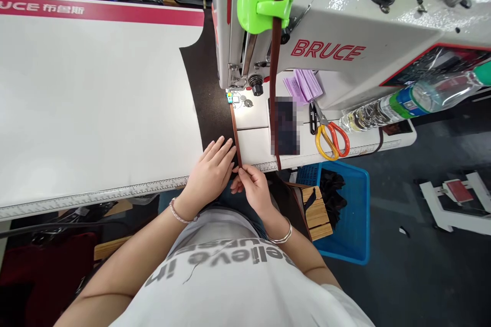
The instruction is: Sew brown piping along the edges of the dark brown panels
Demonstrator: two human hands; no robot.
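Observation:
My right hand (253,188) pinches a narrow brown leather strip (235,133) between thumb and fingers, near the strip's lower end. The strip runs up to the presser foot (233,82) of a white BRUCE sewing machine (326,51). My left hand (211,172) lies flat with its fingers spread on a dark leather panel (207,87), right beside the strip. The panel rests on a white table extension (95,102). A longer brown strap (275,61) hangs from a green clip (261,5), clear of both hands.
A ruler scale (92,196) lines the table's front edge. Right of the needle lie orange-and-yellow scissors (332,138), lilac papers (303,86) and a blurred dark rectangle (286,125). A plastic bottle (406,102) lies against the machine. A blue crate (345,214) sits on the floor.

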